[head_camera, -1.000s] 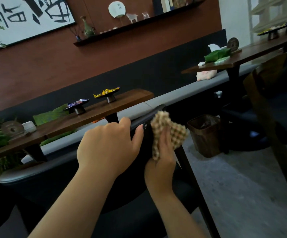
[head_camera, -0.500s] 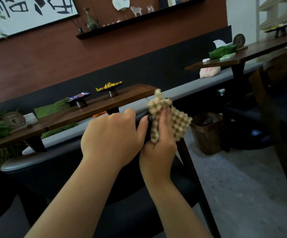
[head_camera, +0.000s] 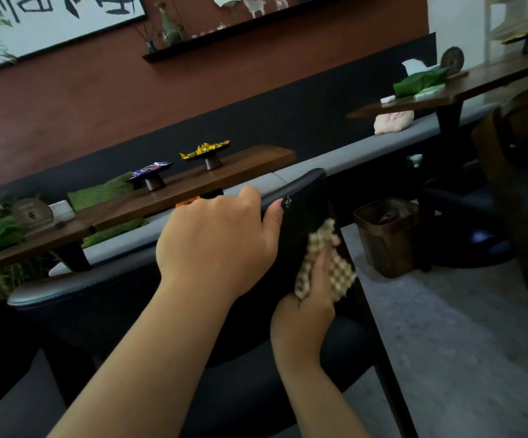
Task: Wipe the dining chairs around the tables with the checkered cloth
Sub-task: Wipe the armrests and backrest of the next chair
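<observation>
Hands: left [head_camera: 215, 245] grips chair back [head_camera: 303, 197]; right [head_camera: 311, 298] presses checkered cloth [head_camera: 335, 267] there.

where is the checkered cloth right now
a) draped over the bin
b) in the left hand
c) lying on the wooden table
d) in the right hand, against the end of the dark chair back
d: the right hand grips the checkered cloth against the end of the dark chair back, while the left hand holds the top edge.
</observation>
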